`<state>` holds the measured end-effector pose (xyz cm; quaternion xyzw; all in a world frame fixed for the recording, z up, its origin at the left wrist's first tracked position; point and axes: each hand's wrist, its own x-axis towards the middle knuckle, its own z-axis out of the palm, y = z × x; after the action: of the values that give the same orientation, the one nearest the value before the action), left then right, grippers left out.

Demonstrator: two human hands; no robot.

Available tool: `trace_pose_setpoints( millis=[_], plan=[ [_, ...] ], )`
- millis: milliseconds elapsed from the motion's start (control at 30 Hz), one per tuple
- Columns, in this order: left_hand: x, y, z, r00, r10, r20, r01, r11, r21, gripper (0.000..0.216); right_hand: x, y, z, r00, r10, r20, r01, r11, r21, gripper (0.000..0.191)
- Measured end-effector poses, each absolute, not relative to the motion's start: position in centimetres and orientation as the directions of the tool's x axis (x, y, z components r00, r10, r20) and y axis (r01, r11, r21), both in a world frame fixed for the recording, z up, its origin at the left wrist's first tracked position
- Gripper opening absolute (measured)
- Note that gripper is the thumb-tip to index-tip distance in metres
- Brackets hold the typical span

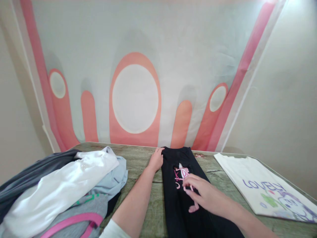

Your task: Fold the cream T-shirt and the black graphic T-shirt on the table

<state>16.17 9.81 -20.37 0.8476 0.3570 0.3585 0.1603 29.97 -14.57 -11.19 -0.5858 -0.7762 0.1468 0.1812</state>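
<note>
A black T-shirt [173, 198] with a pink and white print lies lengthwise on the wooden table, its sides folded in to a narrow strip. My left hand [156, 160] is at the far left corner of it, by the neckline, with the fingers closed on the fabric edge. Over the pink print hovers my right hand [201, 191], its fingers bent, with thumb and forefinger a little apart and no cloth visibly held. The lower end of the shirt runs out of view at the bottom, partly behind my right forearm.
On the left is a heap of loose clothes: a white satiny garment [66, 185], a dark grey one [37, 170], a light blue one [114, 183] and a grey one with pink trim [91, 216]. A white "LOVELY" shirt [242, 172] lies flat at right. Behind the table [138, 155] stands a patterned backdrop [99, 43].
</note>
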Motion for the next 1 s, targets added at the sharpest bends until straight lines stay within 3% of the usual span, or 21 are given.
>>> trace_pose_setpoints(
  millis=[133, 267, 433, 700, 1000],
  plan=[
    [16.1, 10.1, -20.7, 0.496, 0.729, 0.471, 0.508, -0.684, 0.523, 0.048, 31.4, -12.1, -15.9, 0.038, 0.989, 0.143, 0.974, -0.005, -0.227, 0.057],
    [16.2, 10.2, -20.8, 0.542, 0.728, 0.418, 0.526, -0.683, 0.506, 0.051, 31.7, -12.0, -19.3, 0.136, 0.99, 0.034, 0.976, -0.128, -0.177, 0.073],
    [16.3, 9.6, -20.7, 0.577, 0.736, 0.354, 0.56, -0.672, 0.484, 0.051, 31.8, -12.6, -19.2, 0.087, 0.996, 0.032, 0.982, -0.08, -0.172, 0.072],
    [15.4, 9.9, -20.2, 0.392, 0.82, 0.418, 0.581, -0.573, 0.578, 0.051, 32.5, -13.6, -18.9, -0.011, 0.997, 0.072, 0.986, 0.023, -0.168, 0.063],
    [12.4, 10.5, -19.9, 0.493, 0.785, 0.376, 0.471, -0.604, 0.642, 0.046, 36.1, -14.1, -16.7, -0.258, 0.966, -0.026, 0.932, 0.242, -0.27, 0.057]
  ],
)
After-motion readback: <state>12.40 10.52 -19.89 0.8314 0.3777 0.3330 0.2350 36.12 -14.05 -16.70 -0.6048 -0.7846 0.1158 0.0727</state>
